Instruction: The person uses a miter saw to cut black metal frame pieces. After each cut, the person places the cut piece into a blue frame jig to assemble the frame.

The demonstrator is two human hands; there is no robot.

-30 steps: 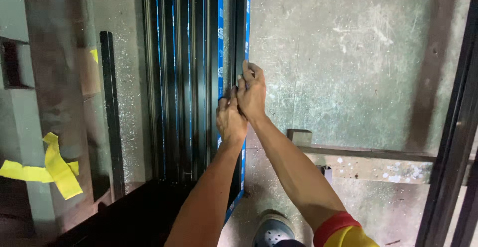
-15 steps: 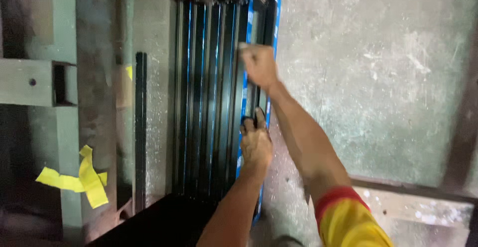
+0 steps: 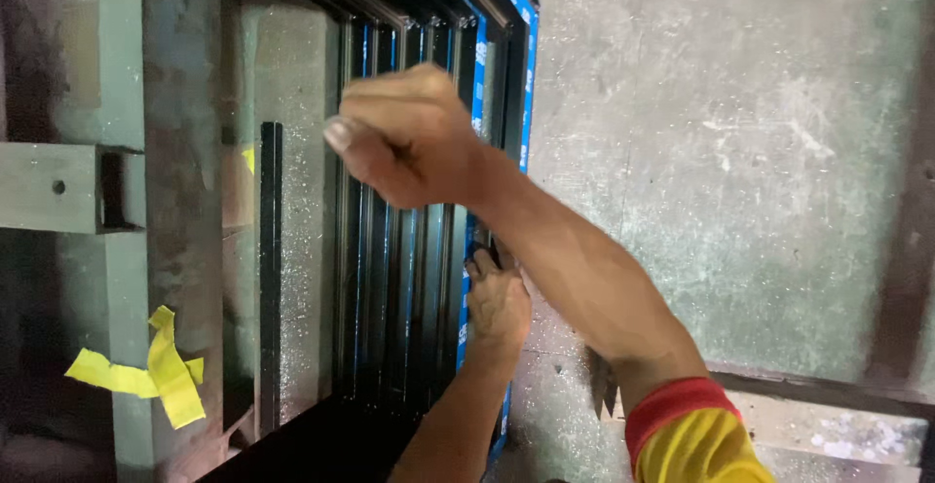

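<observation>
The stack of black aluminium frame profiles (image 3: 409, 249) lies lengthwise on the concrete floor (image 3: 730, 152), running from 6 o'clock toward 12 o'clock through the centre of the view. The outermost profile on the 3 o'clock side carries blue protective film (image 3: 529, 84) along its edge.

The left hand (image 3: 499, 300) sits at the centre of the view, slightly toward 6 o'clock. Its fingers are curled onto the film-covered edge of the outermost profile, gripping it. The left forearm enters from 6 o'clock.

The right hand (image 3: 404, 132) is raised above the stack, toward 11 o'clock from the left hand. It is clenched into a fist. Whether anything is held inside the fist cannot be told. The right forearm crosses above the left hand and leads to 5 o'clock, where a yellow sleeve with a red cuff (image 3: 687, 434) shows.

At 9 o'clock of the stack, a single black bar (image 3: 270, 269) lies apart, parallel to the profiles. Further toward 9 o'clock stands a grey-green steel frame (image 3: 122, 249) with a horizontal member. Crumpled strips of yellow tape (image 3: 161, 376) stick to it at 8 o'clock. A dark metal rail (image 3: 828, 390) crosses the floor at 4 o'clock.
</observation>
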